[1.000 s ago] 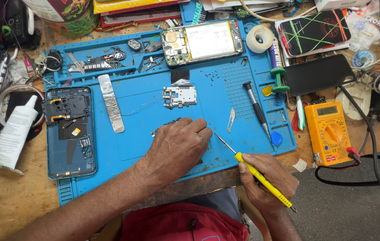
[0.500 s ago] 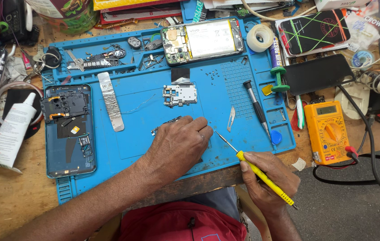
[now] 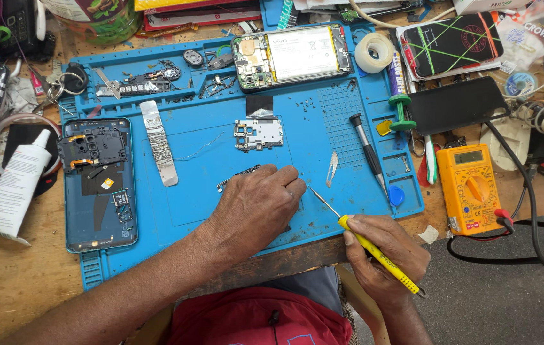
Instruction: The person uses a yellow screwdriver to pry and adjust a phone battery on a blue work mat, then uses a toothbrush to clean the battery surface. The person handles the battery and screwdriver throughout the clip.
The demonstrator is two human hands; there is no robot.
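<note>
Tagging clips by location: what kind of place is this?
Most likely a phone repair bench. An opened phone lies on a blue repair mat, an orange multimeter sits beside it, and the right hand holds a yellow screwdriver.

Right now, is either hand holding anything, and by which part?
The right hand grips a yellow screwdriver by its handle. The left hand lies flat over a small part on the blue mat; any grip there is hidden.

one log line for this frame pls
left hand: pressing small part on blue mat | right hand: gripping yellow screwdriver, tip by left fingers | opened phone: top of mat
</note>
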